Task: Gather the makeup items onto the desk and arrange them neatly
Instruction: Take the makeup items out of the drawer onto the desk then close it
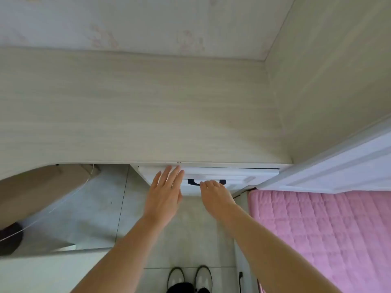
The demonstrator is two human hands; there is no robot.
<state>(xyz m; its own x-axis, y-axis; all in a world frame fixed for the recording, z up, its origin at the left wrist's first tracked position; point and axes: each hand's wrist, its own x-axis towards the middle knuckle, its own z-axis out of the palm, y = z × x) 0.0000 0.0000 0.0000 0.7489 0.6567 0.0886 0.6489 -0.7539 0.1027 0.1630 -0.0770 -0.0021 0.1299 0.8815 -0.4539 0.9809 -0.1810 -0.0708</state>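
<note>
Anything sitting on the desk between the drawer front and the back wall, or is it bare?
Bare in the head view: the desk top shows only wood grain from the drawer edge to the wall. No makeup items visible.

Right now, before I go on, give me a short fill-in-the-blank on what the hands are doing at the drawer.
The right hand curls its fingers on the drawer's dark ____.
The left hand lies ____ against the white drawer front.
The bedding at the right is ____.
On the desk top, ____ makeup items show.

Missing: handle; flat; pink; no
</note>
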